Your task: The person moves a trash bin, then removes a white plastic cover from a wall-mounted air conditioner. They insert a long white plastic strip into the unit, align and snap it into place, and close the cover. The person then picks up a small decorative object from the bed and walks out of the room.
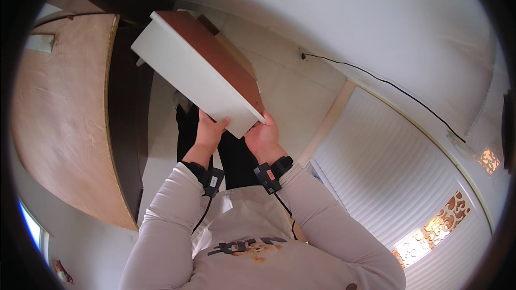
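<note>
I hold a box-shaped furniture piece [191, 70] out in front of me, tilted, with its far end up to the left. One long face is white and the face beside it is reddish-brown; whether it is a drawer or a small cabinet I cannot tell. My left hand [208, 131] grips its near lower edge, thumb on the white face. Around the near right corner closes my right hand [263, 138], some of its fingers hidden behind the piece. Both wrists wear black straps with small devices and cables.
On the left stands a large light wooden panel [64, 113] with a dark side. A black cable [376, 78] runs along the white wall at right, above a ribbed white folding door [387, 166]. Pale floor tiles [274, 67] lie beyond the piece.
</note>
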A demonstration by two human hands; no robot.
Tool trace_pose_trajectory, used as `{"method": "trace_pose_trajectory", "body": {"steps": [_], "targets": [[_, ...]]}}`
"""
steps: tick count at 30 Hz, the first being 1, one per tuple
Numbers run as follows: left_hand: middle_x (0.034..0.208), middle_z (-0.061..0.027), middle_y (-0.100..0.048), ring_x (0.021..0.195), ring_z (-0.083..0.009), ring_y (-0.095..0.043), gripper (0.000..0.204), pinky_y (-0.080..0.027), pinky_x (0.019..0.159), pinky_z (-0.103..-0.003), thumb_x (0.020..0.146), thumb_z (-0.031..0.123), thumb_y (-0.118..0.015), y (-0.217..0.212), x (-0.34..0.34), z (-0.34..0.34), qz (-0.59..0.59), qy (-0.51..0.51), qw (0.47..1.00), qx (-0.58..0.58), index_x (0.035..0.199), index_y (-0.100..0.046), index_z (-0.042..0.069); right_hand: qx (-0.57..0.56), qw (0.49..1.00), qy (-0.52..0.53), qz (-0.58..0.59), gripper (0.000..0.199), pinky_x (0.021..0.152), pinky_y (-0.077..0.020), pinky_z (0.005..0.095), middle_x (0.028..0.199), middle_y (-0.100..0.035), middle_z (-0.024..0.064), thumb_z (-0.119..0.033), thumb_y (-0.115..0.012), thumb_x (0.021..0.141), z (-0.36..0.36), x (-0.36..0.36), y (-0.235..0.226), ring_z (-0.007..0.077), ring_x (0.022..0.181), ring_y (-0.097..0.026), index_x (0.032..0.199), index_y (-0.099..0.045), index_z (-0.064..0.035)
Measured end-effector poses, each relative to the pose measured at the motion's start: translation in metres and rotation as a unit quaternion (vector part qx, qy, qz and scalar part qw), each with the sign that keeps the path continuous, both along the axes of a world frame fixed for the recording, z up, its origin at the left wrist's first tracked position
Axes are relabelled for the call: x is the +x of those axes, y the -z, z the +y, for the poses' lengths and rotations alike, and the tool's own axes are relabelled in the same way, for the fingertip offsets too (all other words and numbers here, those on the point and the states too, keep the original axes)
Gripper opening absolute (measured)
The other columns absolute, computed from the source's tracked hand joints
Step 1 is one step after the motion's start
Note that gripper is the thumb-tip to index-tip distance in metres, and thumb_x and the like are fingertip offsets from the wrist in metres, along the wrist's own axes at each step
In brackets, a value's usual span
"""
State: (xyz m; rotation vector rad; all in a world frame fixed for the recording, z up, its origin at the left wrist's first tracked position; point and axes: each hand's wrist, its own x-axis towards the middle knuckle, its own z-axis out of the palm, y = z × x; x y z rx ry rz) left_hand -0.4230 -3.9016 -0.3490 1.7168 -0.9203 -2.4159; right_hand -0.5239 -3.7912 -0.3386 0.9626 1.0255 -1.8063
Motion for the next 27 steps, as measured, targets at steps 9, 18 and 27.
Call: {"method": "trace_pose_trajectory", "body": {"steps": [9, 18, 27], "targets": [[0.116, -0.0146, -0.058, 0.107, -0.0239, -0.057, 0.065, -0.045, 0.091, -0.032, 0.075, 0.0, -0.068, 0.032, 0.031, 0.015, -0.03, 0.168, 0.97, -0.173, 0.13, -0.035, -0.001, -0.009, 0.99, -0.045, -0.137, 0.038, 0.102, -0.0353, 0.0451, 0.115, -0.057, 0.009, -0.029, -0.037, 0.096, 0.048, 0.037, 0.016, 0.024, 0.113, -0.049, 0.122, -0.05, -0.0041], [0.12, -0.0121, -0.053, 0.113, -0.0221, -0.051, 0.059, -0.041, 0.097, -0.032, 0.078, -0.002, -0.064, 0.046, 0.036, 0.007, -0.015, 0.172, 0.976, -0.131, 0.13, -0.035, -0.001, 0.133, 0.827, -0.483, 0.254, 0.023, 0.075, -0.0491, 0.0267, 0.088, -0.064, 0.0054, -0.007, -0.055, 0.09, 0.078, -0.013, 0.059, 0.0148, 0.081, -0.061, 0.111, -0.059, 0.0009], [0.121, -0.0107, -0.051, 0.111, -0.0214, -0.052, 0.058, -0.045, 0.092, -0.033, 0.081, -0.001, -0.061, 0.052, 0.039, 0.005, 0.021, 0.163, 0.98, -0.111, 0.132, -0.033, 0.0, 0.144, 0.586, -0.646, 0.468, 0.009, 0.07, -0.0483, 0.0349, 0.086, -0.063, 0.0142, -0.006, -0.06, 0.084, 0.06, -0.038, 0.055, 0.0286, 0.079, -0.061, 0.091, -0.061, -0.0016]]}}
